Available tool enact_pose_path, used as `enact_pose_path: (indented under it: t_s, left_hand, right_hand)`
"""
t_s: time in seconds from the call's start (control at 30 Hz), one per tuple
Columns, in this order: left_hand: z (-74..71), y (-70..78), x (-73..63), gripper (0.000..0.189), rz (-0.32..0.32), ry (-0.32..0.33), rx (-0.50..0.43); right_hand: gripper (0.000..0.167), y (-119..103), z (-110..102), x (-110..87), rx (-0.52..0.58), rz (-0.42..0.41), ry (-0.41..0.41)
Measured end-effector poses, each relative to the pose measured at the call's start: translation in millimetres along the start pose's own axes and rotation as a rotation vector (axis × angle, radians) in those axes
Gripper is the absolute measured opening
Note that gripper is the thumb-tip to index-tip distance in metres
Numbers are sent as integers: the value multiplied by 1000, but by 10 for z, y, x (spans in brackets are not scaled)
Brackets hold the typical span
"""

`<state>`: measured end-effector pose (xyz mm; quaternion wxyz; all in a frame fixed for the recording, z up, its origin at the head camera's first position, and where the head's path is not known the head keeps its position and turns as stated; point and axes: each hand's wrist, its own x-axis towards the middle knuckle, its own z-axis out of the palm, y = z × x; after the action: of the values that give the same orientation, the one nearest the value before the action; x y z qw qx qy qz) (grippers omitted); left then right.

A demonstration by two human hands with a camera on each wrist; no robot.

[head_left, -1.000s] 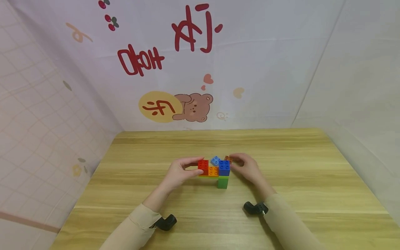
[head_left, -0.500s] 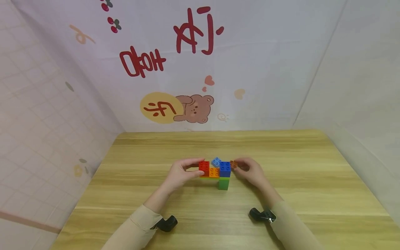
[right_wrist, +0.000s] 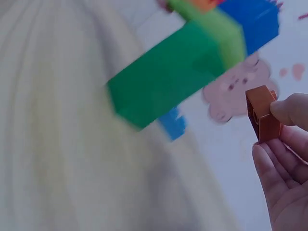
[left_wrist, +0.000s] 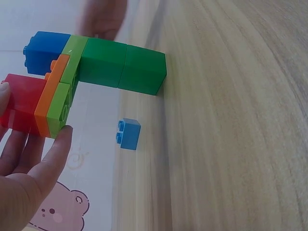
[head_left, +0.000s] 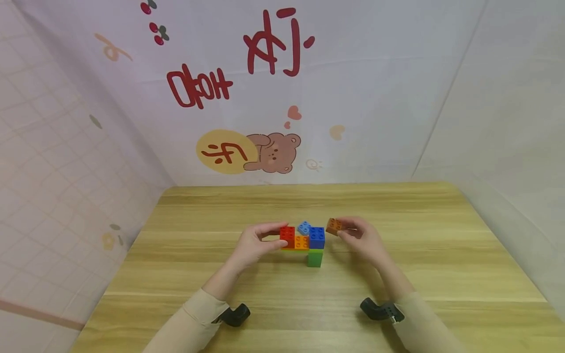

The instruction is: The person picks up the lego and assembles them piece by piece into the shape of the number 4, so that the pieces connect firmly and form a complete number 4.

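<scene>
A toy building-brick structure stands on the table, its green bricks (left_wrist: 120, 65) stacked as a column. On top lies a light green plate (left_wrist: 60, 106), reaching out to the left. It carries a blue brick (head_left: 316, 237), an orange brick (head_left: 302, 241) and a red brick (head_left: 287, 234). My left hand (head_left: 253, 246) grips the red brick end, thumb in front and fingers behind and under the plate. Right of the structure, my right hand (head_left: 363, 239) pinches a brown brick (head_left: 334, 226) between thumb and fingers, studs up, raised off the table.
A light blue brick (left_wrist: 129, 134) lies loose on the table (head_left: 397, 206) just behind the structure. A black wrist mount sits at each cuff, one left (head_left: 235, 315) and one right (head_left: 380, 310). A printed cloth (head_left: 366, 98) hangs behind the table's far edge.
My right hand has drawn the brown brick from behind the blue brick out to the right and lifted it. My left hand keeps its grip on the red end.
</scene>
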<state>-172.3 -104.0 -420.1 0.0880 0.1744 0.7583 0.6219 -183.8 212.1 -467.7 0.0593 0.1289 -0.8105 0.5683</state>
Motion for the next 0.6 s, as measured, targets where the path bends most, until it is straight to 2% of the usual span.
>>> enact_pose_path:
  t_s: [0.17,0.4,0.5,0.6]
  left_hand:
    - [-7,-5,-2,43,8,-2,3]
    - [-4,-14,-4,43,3,3,-5]
    - [-2,-20,-4,43,5,3,-5]
    - [0,-26,-3,44,14,1,-10]
  right_hand:
    - [37,-279,-36,-7,34,-62,-6]
    - [39,-545,-16,-5,89,-272,-58]
    - [41,-651,11,-10,62,-335,-91]
    - [40,-788,37,-31,14,-363,-120]
